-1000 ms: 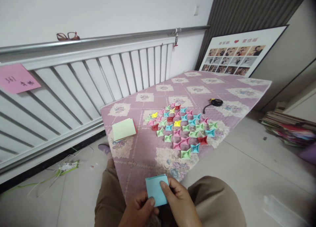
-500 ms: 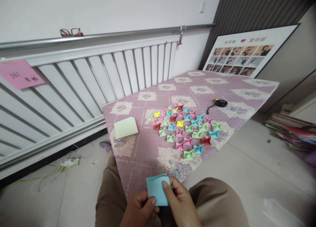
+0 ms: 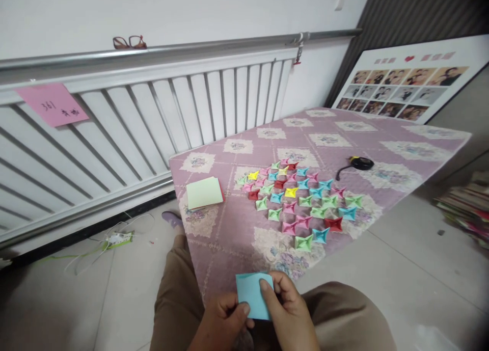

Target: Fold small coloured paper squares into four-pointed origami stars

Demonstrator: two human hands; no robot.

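Observation:
A light blue folded paper square (image 3: 253, 296) is held over my lap, just off the near edge of the table. My left hand (image 3: 225, 318) pinches its lower left corner, thumb on top. On its right side my right hand (image 3: 288, 310) grips it, with the thumb lying on the paper's face and the fingers curled behind. Beyond, on the patterned tablecloth (image 3: 229, 228), several small folded paper shapes (image 3: 291, 192) in green, pink, blue, red and yellow stand in rows. Left of them lies a stack of paper sheets (image 3: 204, 192), pale green on top.
A black tape measure (image 3: 361, 163) lies right of the paper shapes. Behind the table runs a white radiator (image 3: 214, 101) with a pink note (image 3: 55, 105); glasses (image 3: 130, 42) rest on the pipe above. A power strip (image 3: 119, 239) with cables is on the floor at left.
The view has shifted, so the table and its contents appear a little further right. Both hands keep their hold on the blue paper, with little visible change in their grip.

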